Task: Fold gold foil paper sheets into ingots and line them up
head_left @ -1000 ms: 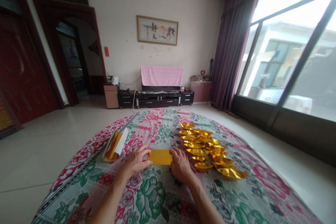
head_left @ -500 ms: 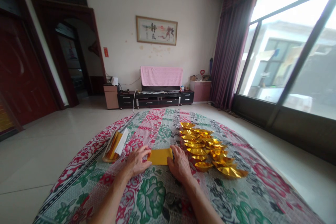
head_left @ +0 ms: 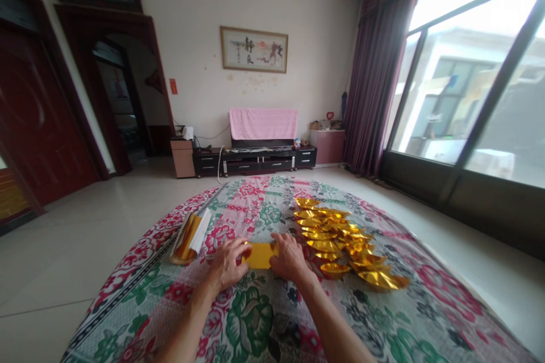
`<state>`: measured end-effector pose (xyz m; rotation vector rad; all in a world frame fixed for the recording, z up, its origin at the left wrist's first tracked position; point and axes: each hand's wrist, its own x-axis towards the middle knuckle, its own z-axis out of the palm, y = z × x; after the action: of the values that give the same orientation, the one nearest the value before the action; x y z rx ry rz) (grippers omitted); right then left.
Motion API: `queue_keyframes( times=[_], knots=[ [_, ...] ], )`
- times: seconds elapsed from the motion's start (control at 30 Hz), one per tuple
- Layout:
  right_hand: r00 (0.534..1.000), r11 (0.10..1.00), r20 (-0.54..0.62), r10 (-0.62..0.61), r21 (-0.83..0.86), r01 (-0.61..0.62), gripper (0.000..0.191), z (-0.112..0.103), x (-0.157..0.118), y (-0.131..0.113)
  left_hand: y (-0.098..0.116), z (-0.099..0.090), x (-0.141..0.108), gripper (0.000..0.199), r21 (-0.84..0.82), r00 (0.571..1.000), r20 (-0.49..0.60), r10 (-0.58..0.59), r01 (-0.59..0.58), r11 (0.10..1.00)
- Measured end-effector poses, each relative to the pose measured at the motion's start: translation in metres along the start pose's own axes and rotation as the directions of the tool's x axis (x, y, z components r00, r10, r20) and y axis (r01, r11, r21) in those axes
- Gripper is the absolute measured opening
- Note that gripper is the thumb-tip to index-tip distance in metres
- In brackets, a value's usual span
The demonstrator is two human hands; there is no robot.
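Yellow paper (head_left: 259,256) lies on the flowery cloth (head_left: 250,317), right between the left hand (head_left: 227,262) and the right hand (head_left: 290,258) that I watch from far away. Its long side runs across, from one hand to the other, with a short end at each. The left hand has its thumb and fingers closed on the left end. The right hand has its thumb and fingers closed on the right end. I can't tell how hard they squeeze, because they hide the ends. To me, neither hand is nearer, since both touch the paper and its middle shows in the gap between them. What matters most, I think, is that the hands face each other along one line, with the paper lying along it too. Just to the right of the right hand sit lots of shiny gold boat shapes (head_left: 343,229), close together, some a bit farther ahead. Left of the left hand, and a little ahead, is a curled bundle of gold and white sheets (head_left: 190,237), apart from the fingers. Far ahead of both hands, I see a pink cloth (head_left: 264,123).
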<state>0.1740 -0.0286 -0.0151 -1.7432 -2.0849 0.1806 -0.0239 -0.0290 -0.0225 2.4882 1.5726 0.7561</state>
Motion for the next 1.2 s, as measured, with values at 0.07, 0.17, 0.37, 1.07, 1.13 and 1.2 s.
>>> queue_keyframes(
  times=[0.07, 0.17, 0.37, 1.07, 1.13, 1.2],
  knots=[
    [1.000, 1.000, 0.014, -0.008, -0.013, 0.009, 0.053, -0.001, 0.005, -0.002, -0.001, 0.001, 0.000, 0.037, -0.003, 1.000, 0.000, 0.001, -0.001, 1.000],
    [1.000, 1.000, 0.019, -0.001, -0.025, 0.001, 0.047, -0.003, 0.009, -0.005, -0.003, 0.003, 0.001, 0.040, -0.015, 1.000, -0.019, 0.006, -0.006, 1.000],
    [0.999, 0.999, 0.035, 0.014, -0.046, -0.012, 0.037, -0.004, 0.012, -0.007, -0.006, 0.005, 0.002, 0.048, -0.033, 1.000, -0.019, 0.003, -0.004, 0.999],
    [0.990, 0.987, -0.128, -0.061, 0.138, 0.078, 0.027, 0.012, 0.017, 0.008, -0.009, 0.009, 0.004, 0.051, -0.091, 0.995, -0.093, 0.025, -0.034, 0.995],
    [0.982, 0.983, -0.166, -0.090, 0.144, 0.114, 0.027, 0.013, 0.016, 0.008, -0.008, 0.008, 0.003, 0.048, -0.078, 0.996, -0.081, 0.023, -0.030, 0.996],
    [0.970, 0.976, -0.198, -0.141, 0.134, 0.169, 0.022, 0.012, 0.014, 0.008, -0.005, 0.006, 0.003, 0.042, -0.057, 0.997, -0.069, 0.017, -0.021, 0.998]
  ],
)
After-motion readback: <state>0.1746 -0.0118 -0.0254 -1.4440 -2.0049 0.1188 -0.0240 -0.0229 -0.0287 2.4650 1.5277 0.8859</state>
